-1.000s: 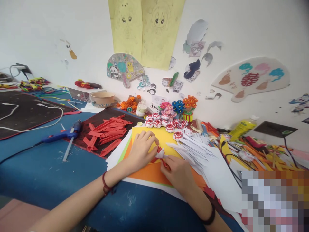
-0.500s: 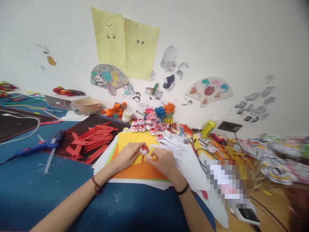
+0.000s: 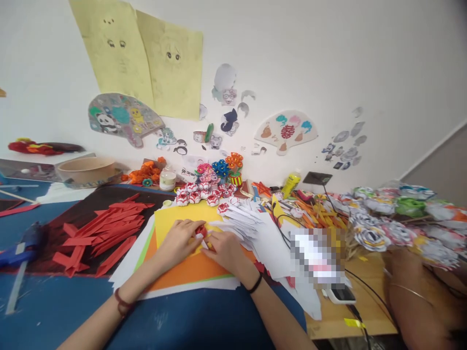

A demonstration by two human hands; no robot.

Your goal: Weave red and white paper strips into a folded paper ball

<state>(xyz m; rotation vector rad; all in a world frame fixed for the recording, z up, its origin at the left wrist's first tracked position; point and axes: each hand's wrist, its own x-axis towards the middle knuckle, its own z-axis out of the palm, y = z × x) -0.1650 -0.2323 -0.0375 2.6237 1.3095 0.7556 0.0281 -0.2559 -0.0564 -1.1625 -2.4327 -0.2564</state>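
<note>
Folding step: left hand (image 3: 177, 241) and right hand (image 3: 225, 249) fingers pinch a small red-and-white paper piece (image 3: 201, 232) over the orange sheet (image 3: 189, 272); the next crease probably needs firm pressing.

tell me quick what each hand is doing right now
left hand: fingers pinched on the red and white paper piece
right hand: fingers closed on the same piece

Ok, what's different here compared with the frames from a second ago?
Mostly the view: the head turned right, so another person's arm and paper flowers now show, and the glue gun sits at the left edge. Both hands stayed together on the orange sheet, left hand and right hand still pinching the small red-and-white paper piece. The red strips stayed put.
</note>
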